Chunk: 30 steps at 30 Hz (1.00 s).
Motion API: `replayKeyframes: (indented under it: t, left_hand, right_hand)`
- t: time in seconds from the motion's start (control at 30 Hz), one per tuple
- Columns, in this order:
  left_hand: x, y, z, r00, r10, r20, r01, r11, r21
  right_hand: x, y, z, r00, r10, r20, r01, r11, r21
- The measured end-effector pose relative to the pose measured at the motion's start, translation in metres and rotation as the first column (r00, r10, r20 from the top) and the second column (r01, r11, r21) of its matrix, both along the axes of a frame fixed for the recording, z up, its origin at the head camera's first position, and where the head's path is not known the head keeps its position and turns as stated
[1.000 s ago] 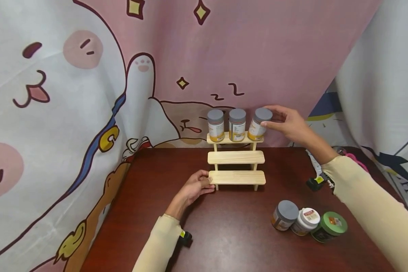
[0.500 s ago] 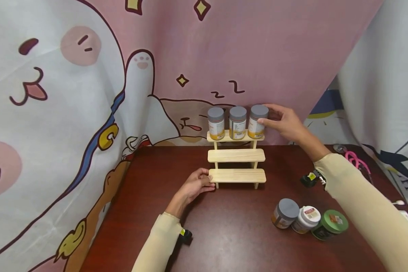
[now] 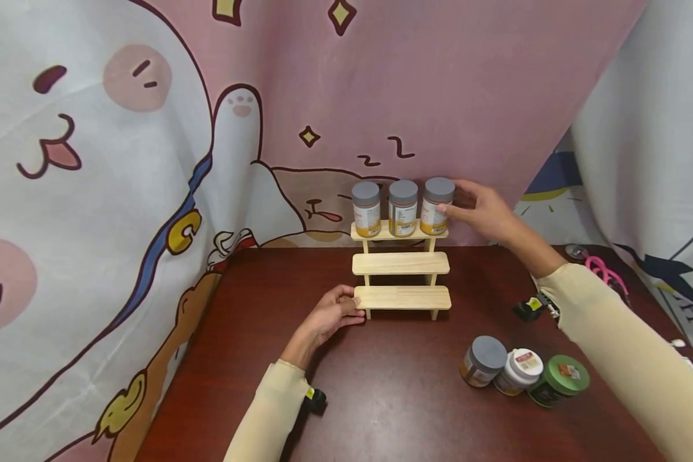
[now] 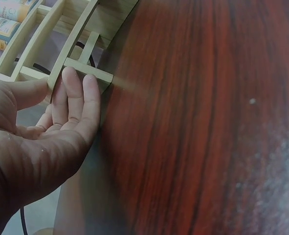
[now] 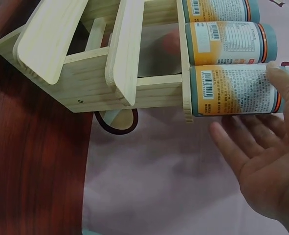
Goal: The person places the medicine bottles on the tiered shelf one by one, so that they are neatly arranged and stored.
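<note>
A light wooden three-step rack [image 3: 401, 264] stands on the table. Along its top step are three grey-lidded jars with white and yellow labels: a left jar [image 3: 367, 215], a middle jar [image 3: 403, 215] and a right jar [image 3: 430, 221]. My right hand [image 3: 485, 208] holds the right jar near its lid, thumb in front and fingers around the far side. In the right wrist view that jar [image 5: 232, 90] stands on the step. My left hand [image 3: 332, 314] pinches the left end of the lowest step; the left wrist view shows the thumb on one side of the board, fingers on the other.
At the table's right front stand a grey-lidded jar [image 3: 483, 361], a white-lidded jar [image 3: 520, 371] and a green-lidded jar [image 3: 559, 380]. A pink-tubed stethoscope [image 3: 603, 273] lies at the right rear. A printed curtain [image 3: 468, 83] hangs behind the table.
The right jar has gone from tilted to upright on the top step, shifting slightly left with my right hand. My left hand has stayed on the lowest step.
</note>
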State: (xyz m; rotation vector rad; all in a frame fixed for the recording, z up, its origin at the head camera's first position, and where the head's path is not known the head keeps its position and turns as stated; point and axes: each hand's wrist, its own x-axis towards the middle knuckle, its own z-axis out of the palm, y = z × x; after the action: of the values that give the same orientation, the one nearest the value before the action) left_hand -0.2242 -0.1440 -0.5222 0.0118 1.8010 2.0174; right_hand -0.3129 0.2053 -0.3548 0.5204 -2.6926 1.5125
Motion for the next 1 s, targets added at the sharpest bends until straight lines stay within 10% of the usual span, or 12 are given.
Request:
replayKeyframes:
  t: [0.37, 1.0]
  left_hand:
    - [0.000, -0.002, 0.001, 1.000, 0.008, 0.006, -0.008, 1.000, 0.005]
    - [-0.001, 0.000, -0.001, 1.000, -0.012, 0.011, 0.012, 1.000, 0.006]
  right_hand:
    - [0.026, 0.019, 0.006, 1.000, 0.010, -0.013, -0.009, 0.996, 0.089]
    - [0.133, 0.082, -0.029, 0.998, -0.057, -0.026, 0.060, 0.989, 0.133]
